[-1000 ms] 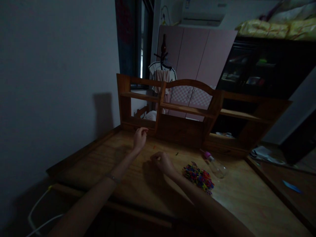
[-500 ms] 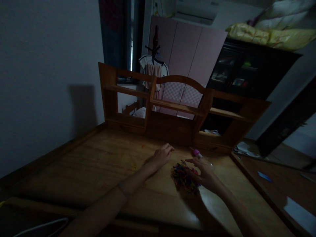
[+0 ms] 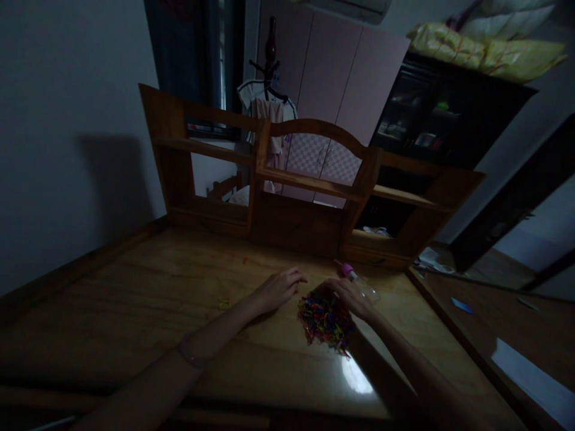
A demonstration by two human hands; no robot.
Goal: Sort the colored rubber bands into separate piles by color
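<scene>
A heap of small multicoloured loops, red, blue, yellow and green, lies on the wooden desk; their exact kind is too small to tell. My right hand bends over the heap's far right side, fingers curled together and down against it, with the tips hidden. My left hand lies to the left of the heap on the desktop, fingers loosely stretched and holding nothing visible. Behind my right hand lies a clear bottle with a pink top.
Small yellow pieces lie left of my left forearm, and an orange bit sits farther back. A wooden shelf unit bounds the desk's far side. On the brown surface at right are a blue card and white paper.
My right hand has gone from spread above the heap's right side to curled over its far edge, uncovering more of the heap and the bottle. The camera view has shifted slightly.
</scene>
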